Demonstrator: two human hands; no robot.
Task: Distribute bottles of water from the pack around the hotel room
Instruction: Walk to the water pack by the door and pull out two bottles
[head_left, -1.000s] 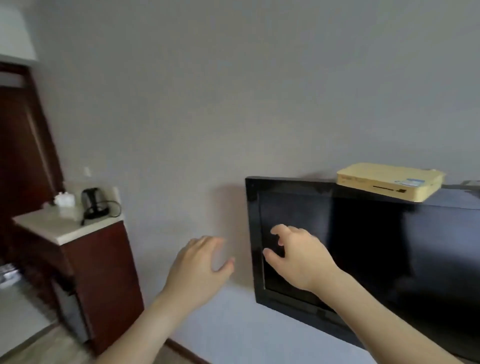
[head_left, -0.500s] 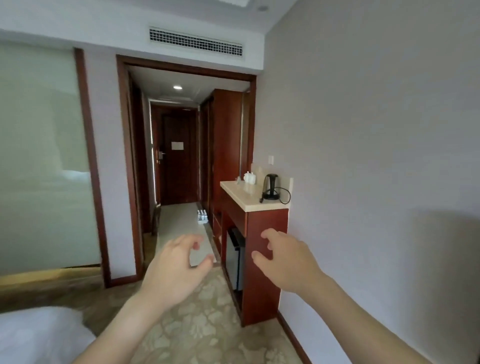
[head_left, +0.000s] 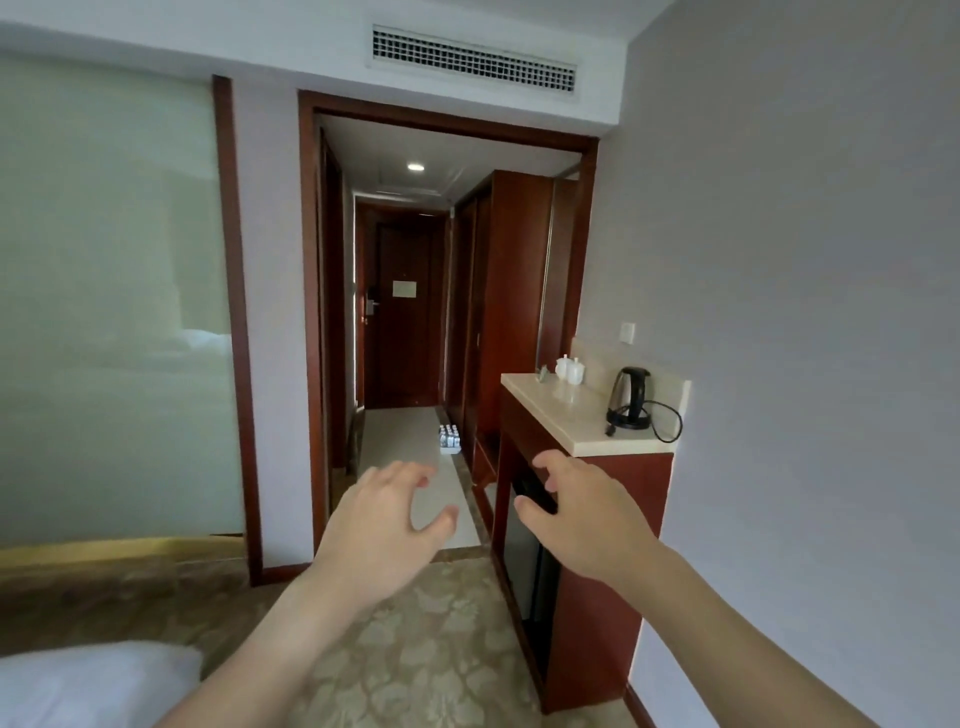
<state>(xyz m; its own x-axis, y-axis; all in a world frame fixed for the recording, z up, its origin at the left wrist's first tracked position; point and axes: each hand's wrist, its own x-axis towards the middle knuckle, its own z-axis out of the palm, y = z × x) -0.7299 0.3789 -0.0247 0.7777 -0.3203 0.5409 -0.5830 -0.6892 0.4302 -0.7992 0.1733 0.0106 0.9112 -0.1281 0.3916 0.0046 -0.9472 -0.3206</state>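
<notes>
You have a single view, from a camera on your head, looking forward and slightly down along the room toward the entry door at 12 o'clock, far off down the hallway. Your left hand and right hand sit close below centre, the cabinet near at 2 o'clock, the bed corner nearest at 8 o'clock.

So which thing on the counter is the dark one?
The kettle, black on its base at the counter's near end; the small jars at the far end are white.
</notes>
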